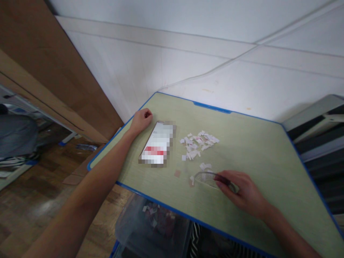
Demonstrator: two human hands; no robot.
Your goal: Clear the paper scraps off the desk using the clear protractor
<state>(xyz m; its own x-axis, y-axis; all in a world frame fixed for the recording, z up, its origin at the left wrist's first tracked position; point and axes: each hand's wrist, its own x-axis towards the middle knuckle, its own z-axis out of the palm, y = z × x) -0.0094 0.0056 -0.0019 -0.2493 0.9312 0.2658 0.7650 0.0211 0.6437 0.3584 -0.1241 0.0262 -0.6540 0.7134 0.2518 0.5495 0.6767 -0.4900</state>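
My right hand (240, 190) grips a clear piece with a curved dark rim (205, 175) between thumb and fingers, low over the right front of the table; its exact kind is unclear. Beside and under its left end lie a few small paper scraps (205, 166). Farther back is a loose heap of white and pinkish paper scraps (199, 143). My left hand (143, 120) rests at the table's left edge, its fingers curled into a loose fist with nothing visible in it. Just right of that hand lies a phone (157, 143) with a lit, partly blurred screen.
The pale green table (255, 150) has a blue edge and meets a white wall (188, 61). Beneath its front edge stands a clear plastic bin (129, 218) with scraps inside. A brown panel (67, 68) rises at left; a grey folded frame (311, 114) leans at right.
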